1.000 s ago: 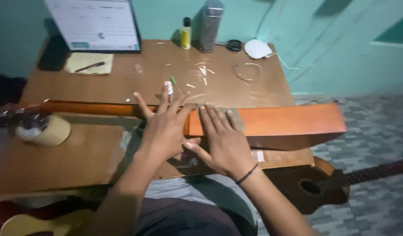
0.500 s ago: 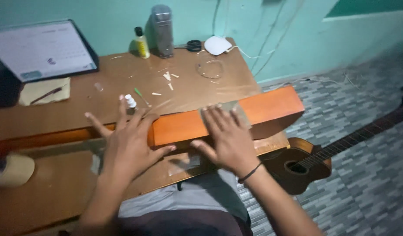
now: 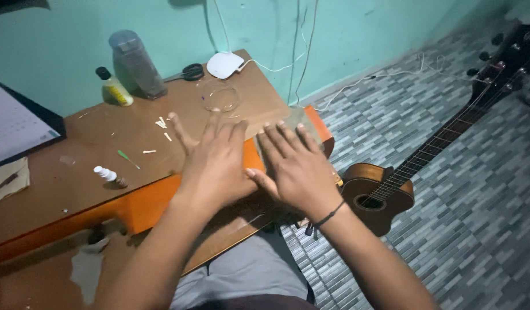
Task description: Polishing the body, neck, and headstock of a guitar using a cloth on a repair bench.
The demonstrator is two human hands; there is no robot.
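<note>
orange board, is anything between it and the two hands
Nothing visible: the left hand lies flat on the orange board, and the right hand rests flat beside it, over the board's far end near a grey pad.

Both forearms are bare, with no sleeves showing up to where they leave view. The left hand [image 3: 216, 166] wears nothing: no ring, no band. Just behind the right hand [image 3: 296, 169], a thin dark cord bracelet [image 3: 328, 217] circles the wrist, with a small knot or tail hanging on its inner side. Below the arms, the lap is covered in light grey cloth [image 3: 250, 272], with a darker garment edge beneath it.
</note>
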